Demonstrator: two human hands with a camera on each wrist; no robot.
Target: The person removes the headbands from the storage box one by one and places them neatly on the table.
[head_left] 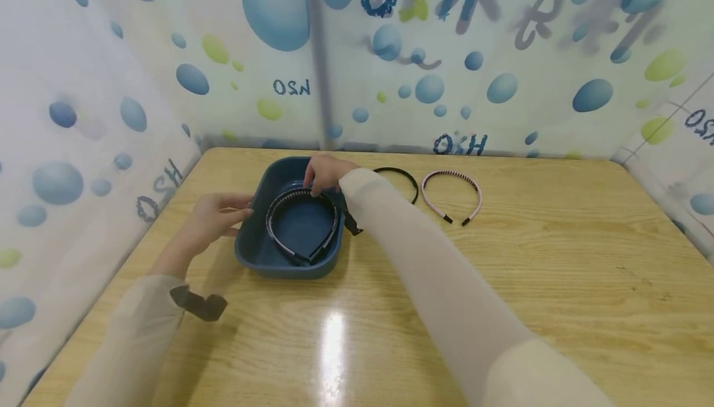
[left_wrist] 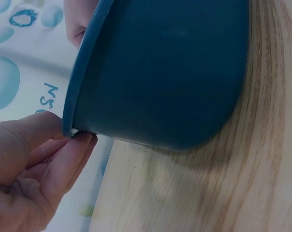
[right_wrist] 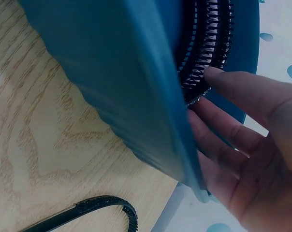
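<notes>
A blue plastic basin [head_left: 290, 271] stands on the table, with dark toothed headbands [right_wrist: 211, 38] lying together inside it. The thumb and fingers of my left hand [head_left: 214, 216] pinch the basin's left rim, as the left wrist view shows closely. Reaching over the far right rim, my right hand [head_left: 328, 173] pinches the curved top of the headbands, thumb above and fingers below. Their two ends point toward me on the basin floor. Right of the basin lie a black headband [head_left: 413, 182], partly hidden by my right sleeve, and a pink-and-black headband [head_left: 452, 173].
The wooden table [head_left: 558, 240] ends at a patterned curtain [head_left: 357, 85] along the back and sides. A dark wrist strap [head_left: 198, 303] shows on my left sleeve. My right forearm crosses the table's middle.
</notes>
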